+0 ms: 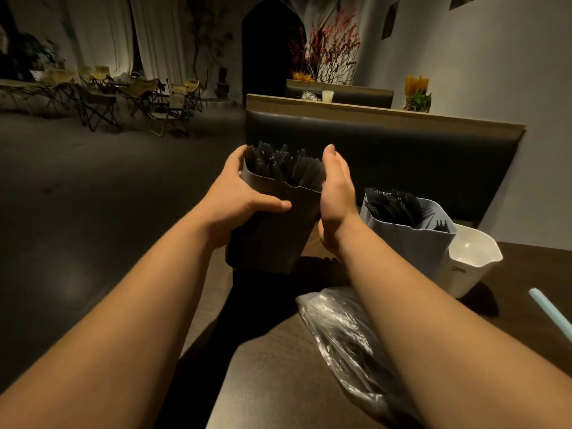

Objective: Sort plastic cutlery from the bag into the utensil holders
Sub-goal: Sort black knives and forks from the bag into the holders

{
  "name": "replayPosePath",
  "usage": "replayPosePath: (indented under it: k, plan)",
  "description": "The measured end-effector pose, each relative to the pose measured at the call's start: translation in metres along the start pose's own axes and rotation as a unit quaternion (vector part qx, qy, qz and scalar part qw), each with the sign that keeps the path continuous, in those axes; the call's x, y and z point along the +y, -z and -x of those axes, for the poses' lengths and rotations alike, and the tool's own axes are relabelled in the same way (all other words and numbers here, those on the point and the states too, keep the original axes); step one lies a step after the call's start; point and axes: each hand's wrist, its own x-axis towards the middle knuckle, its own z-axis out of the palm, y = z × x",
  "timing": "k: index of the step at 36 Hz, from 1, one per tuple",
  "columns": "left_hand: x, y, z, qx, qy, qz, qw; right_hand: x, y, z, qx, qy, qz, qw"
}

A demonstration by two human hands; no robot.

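**Evidently braced against tipping**

Both hands bracket the black tapered plastic utensil holder [272, 236], packed with black plastic cutlery [278, 165], probably to keep it from toppling. It is at 12 o'clock from the clear plastic bag [340, 329]. The left hand [235, 199] grips its wall, thumb across the front. The right hand [335, 193] presses flat, fingers straight. A grey plastic holder [408, 243] stands at its 3 o'clock.
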Motion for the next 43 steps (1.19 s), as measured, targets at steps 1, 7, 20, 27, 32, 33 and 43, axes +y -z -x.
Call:
replayPosePath:
  k: [1,7,20,27,32,33,43]
  plan:
    - [0.001,0.001,0.003,-0.014,0.003,0.012,1.0,-0.001,0.0,0.004,-0.01,-0.004,0.002,1.0]
    - [-0.018,-0.006,0.023,0.002,-0.003,0.026,1.0,-0.001,0.007,0.014,-0.044,0.041,0.078,0.995]
    - [-0.016,-0.01,0.033,-0.052,0.064,-0.02,0.996,0.003,0.013,0.003,-0.069,-0.079,0.138,0.985]
    - [0.021,-0.012,0.018,-0.038,0.061,-0.272,0.96,-0.019,0.01,0.0,-0.139,-0.009,0.356,0.924]
    - [0.041,-0.029,-0.001,0.022,0.07,-0.363,0.929,-0.037,0.001,-0.001,-0.166,-0.054,0.25,0.952]
    - [0.044,-0.034,-0.004,0.025,0.062,-0.353,0.933,-0.041,-0.002,0.0,-0.167,-0.062,0.243,0.954]
    - [0.05,-0.072,-0.007,0.106,0.056,0.034,0.992,-0.047,-0.023,0.002,-0.075,-0.155,-0.047,0.984]
